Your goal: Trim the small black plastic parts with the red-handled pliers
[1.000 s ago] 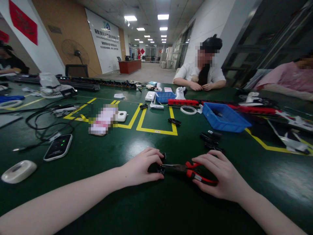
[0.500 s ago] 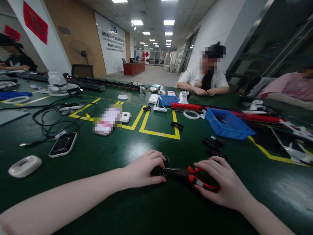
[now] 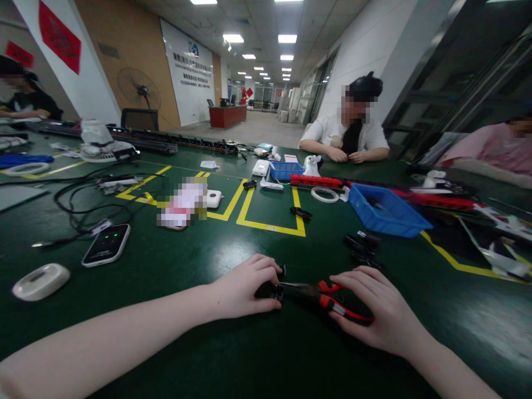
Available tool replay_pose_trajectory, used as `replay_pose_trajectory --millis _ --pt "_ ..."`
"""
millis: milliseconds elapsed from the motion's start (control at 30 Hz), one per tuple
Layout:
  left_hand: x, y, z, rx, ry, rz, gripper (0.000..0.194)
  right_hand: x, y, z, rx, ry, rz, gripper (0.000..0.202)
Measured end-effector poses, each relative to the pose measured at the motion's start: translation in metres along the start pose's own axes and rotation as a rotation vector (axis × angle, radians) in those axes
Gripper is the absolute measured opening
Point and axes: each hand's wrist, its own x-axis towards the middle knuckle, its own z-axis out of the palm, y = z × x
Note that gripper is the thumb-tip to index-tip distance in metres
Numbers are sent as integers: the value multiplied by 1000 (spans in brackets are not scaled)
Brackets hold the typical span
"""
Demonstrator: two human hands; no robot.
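My left hand (image 3: pixel 251 285) is closed around a small black part (image 3: pixel 275 291) on the green table; the fingers cover most of it, so its kind cannot be made out. My right hand (image 3: pixel 380 310) grips the red and black handles of long-nose pliers (image 3: pixel 328 299). The pliers' narrow jaws point left and their tip meets the black part beside my left fingertips. Whether the jaws pinch it cannot be told. Several similar black pieces (image 3: pixel 362 248) lie beyond my right hand.
A blue bin (image 3: pixel 386 213) with dark items stands at the right, a smaller blue tray (image 3: pixel 286 170) farther back. On the left lie a phone (image 3: pixel 183 205), a black-faced device (image 3: pixel 107 245), a pale oval object (image 3: pixel 40 281) and cables (image 3: pixel 75 205). A person (image 3: pixel 349 127) sits across the table.
My hands, the black part and the pliers keep almost the same positions. The view has shifted very slightly.
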Motion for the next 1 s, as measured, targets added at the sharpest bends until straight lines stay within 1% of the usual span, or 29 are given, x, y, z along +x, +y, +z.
replay_pose_trajectory --millis 267,533,800,1000 --pt "0 -1 0 5 -2 2 25 -2 0 2 -14 -2 -5 42" --pt "0 -2 1 2 0 12 27 -7 6 7 -62 -7 37 51" --pt "0 -1 1 20 -3 19 25 -4 1 6 -64 -74 25 50" --pt "0 0 0 27 -4 28 26 -4 2 7 -90 -31 -26 43"
